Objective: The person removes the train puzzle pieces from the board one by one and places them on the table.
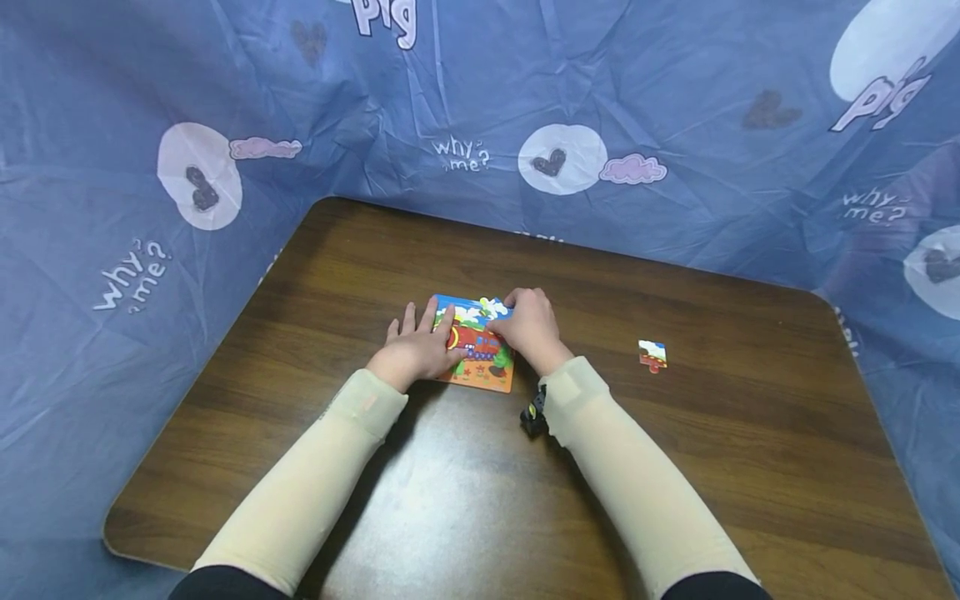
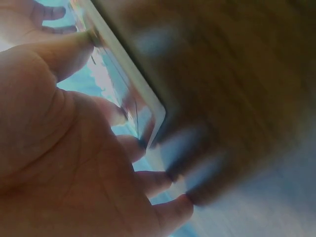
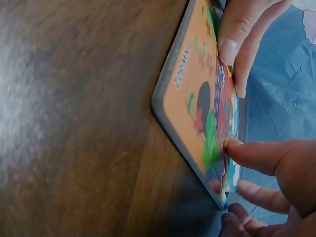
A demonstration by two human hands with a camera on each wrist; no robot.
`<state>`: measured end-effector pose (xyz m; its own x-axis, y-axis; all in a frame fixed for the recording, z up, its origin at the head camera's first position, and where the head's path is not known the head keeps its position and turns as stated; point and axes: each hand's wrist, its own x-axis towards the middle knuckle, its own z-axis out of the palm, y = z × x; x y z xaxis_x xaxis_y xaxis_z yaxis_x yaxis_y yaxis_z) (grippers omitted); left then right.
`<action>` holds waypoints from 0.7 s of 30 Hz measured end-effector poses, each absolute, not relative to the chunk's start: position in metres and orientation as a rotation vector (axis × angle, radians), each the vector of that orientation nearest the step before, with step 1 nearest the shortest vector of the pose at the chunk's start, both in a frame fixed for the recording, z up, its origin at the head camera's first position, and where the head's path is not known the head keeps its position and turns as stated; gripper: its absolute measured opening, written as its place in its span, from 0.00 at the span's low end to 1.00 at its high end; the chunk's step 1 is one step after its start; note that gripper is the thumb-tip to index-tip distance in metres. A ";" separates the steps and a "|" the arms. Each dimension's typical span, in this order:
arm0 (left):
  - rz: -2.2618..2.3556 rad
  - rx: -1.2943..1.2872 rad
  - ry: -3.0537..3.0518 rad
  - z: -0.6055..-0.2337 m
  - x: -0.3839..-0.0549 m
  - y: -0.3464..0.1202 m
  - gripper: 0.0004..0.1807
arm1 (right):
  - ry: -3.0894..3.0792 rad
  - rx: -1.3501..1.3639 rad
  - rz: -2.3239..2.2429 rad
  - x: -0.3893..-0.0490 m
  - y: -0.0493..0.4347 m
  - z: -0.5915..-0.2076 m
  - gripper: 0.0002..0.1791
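A colourful jigsaw puzzle (image 1: 476, 377) with a red train lies in its board on the table. My left hand (image 1: 420, 348) rests over its left side, fingers spread straight, fingertips and thumb touching the picture. At the upper right corner, my right hand (image 1: 532, 323) pinches a blue-and-white puzzle piece (image 1: 498, 309) between thumb and fingers. The right wrist view shows that thumb (image 3: 256, 155) on the picture, beside a slightly raised edge; the fingers partly hide the piece. In the left wrist view, the board's pale edge (image 2: 150, 106) runs by the left fingertips.
One loose puzzle piece (image 1: 652, 354) lies on the brown wooden table (image 1: 750, 417), right of the right hand. A blue printed cloth (image 1: 420, 100) hangs behind and beside the table. A small black device (image 1: 534, 414) sits at the right wrist.
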<state>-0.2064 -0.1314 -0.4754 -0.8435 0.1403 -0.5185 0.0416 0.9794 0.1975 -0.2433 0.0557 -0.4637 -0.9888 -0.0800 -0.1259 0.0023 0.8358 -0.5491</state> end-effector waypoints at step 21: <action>0.267 0.137 2.576 -0.480 -0.208 -0.133 0.46 | 2.691 -0.227 -1.349 -0.244 0.100 -0.463 0.06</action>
<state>-0.2085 -0.1334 -0.4802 -0.8485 0.1509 -0.5071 0.0438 0.9752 0.2169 -0.2443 0.1002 -0.4627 -0.9812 -0.1881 -0.0421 -0.0788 0.5907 -0.8030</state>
